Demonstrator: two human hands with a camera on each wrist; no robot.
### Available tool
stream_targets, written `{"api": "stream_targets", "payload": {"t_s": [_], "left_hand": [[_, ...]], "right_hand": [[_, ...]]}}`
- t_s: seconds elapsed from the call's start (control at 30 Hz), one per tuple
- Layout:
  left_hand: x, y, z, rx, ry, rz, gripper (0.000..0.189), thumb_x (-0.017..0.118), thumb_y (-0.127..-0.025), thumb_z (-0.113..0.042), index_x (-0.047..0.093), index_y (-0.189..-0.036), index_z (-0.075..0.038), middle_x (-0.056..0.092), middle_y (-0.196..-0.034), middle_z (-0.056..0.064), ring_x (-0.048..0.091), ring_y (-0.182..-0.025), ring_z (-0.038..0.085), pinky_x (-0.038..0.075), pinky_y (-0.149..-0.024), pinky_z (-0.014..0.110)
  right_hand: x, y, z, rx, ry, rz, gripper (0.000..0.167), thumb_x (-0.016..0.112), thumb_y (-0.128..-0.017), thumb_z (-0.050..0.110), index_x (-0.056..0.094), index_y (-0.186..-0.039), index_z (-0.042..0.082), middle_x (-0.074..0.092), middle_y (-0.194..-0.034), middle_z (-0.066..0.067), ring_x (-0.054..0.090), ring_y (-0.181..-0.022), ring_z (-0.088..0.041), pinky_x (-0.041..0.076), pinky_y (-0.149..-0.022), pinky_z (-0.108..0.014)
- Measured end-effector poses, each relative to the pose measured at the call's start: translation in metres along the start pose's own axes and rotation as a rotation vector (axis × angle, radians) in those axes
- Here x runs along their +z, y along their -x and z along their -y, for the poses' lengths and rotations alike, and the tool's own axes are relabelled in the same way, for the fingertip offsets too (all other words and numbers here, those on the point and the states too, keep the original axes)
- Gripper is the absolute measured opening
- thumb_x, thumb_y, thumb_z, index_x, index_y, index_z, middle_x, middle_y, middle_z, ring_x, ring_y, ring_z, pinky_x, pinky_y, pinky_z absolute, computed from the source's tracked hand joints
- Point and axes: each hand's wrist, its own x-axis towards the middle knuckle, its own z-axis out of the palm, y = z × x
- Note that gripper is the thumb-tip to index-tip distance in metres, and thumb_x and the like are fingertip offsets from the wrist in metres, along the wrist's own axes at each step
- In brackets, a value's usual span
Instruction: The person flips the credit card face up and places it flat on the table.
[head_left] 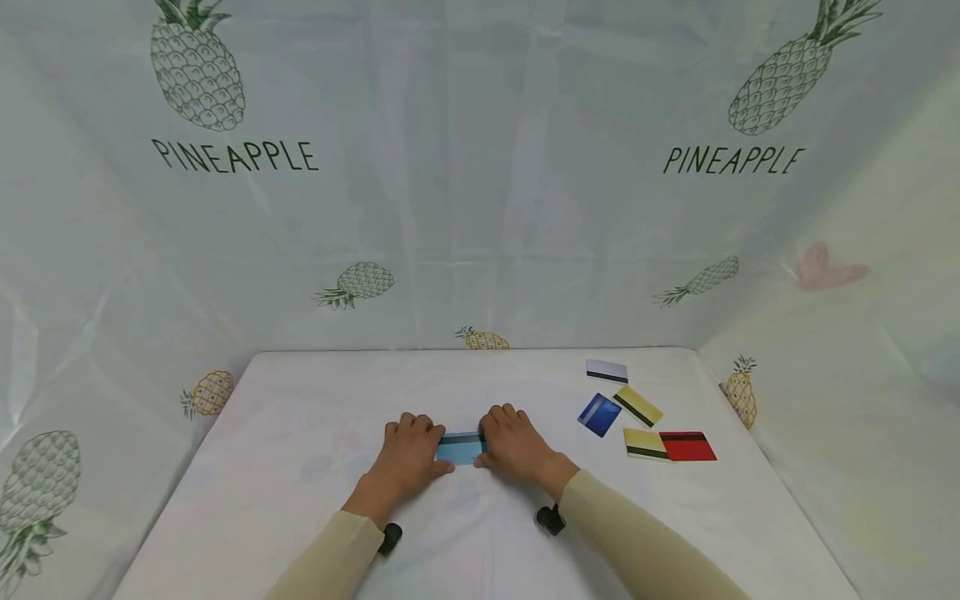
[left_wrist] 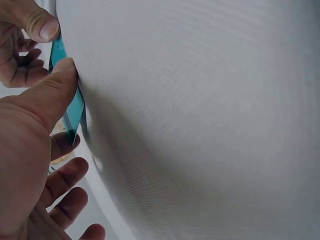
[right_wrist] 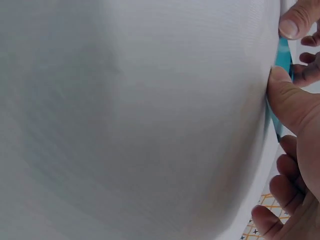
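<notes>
A light blue card (head_left: 459, 451) with a dark stripe along its far edge is at the middle of the white table. My left hand (head_left: 408, 457) pinches its left end between thumb and forefinger. At the opposite end, the thumb and fingers of my right hand (head_left: 516, 446) grip the card too. In the left wrist view the teal card (left_wrist: 75, 111) shows edge-on, close over the cloth, with the left thumb on its near edge. From the right wrist the same card (right_wrist: 283, 54) appears between the two thumbs.
Several cards lie at the right: a silver one (head_left: 607, 371), a blue one (head_left: 598, 415), a gold one (head_left: 637, 406), and another gold card (head_left: 645, 444) against a red card (head_left: 690, 447). Pineapple-printed cloth (head_left: 480, 208) rises behind the table (head_left: 315, 400) and at both sides.
</notes>
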Motion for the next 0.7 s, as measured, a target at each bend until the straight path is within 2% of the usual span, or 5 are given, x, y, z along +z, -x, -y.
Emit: {"api": "stream_targets", "payload": {"t_s": [0.3, 0.5, 0.7], "left_hand": [[0.005, -0.002, 0.003, 0.012, -0.003, -0.023, 0.068, 0.087, -0.081, -0.057, 0.065, -0.125, -0.011, 0.062, -0.117, 0.007, 0.05, -0.111, 0.03, 0.042, -0.092, 0.052], [-0.002, -0.002, -0.001, 0.019, 0.003, -0.047, 0.053, 0.087, -0.084, -0.041, 0.067, -0.123, -0.011, 0.063, -0.119, 0.008, 0.05, -0.113, 0.032, 0.041, -0.097, 0.055], [-0.005, 0.0, -0.004, 0.012, -0.021, -0.015, 0.062, 0.086, -0.084, -0.048, 0.067, -0.129, -0.009, 0.063, -0.123, 0.009, 0.051, -0.115, 0.033, 0.041, -0.096, 0.055]], "right_hand": [[0.006, 0.005, -0.001, -0.038, 0.062, -0.048, 0.055, 0.078, -0.092, 0.054, 0.065, -0.121, 0.01, 0.061, -0.111, 0.0, 0.049, -0.098, -0.017, 0.044, -0.085, -0.032], [0.007, 0.008, -0.001, -0.081, 0.112, -0.11, 0.051, 0.08, -0.091, 0.054, 0.065, -0.115, 0.012, 0.061, -0.109, 0.001, 0.048, -0.096, -0.016, 0.04, -0.08, -0.03], [0.008, 0.009, 0.0, -0.071, 0.119, -0.131, 0.052, 0.08, -0.09, 0.054, 0.065, -0.116, 0.011, 0.061, -0.108, 0.0, 0.048, -0.096, -0.016, 0.041, -0.08, -0.03]]}}
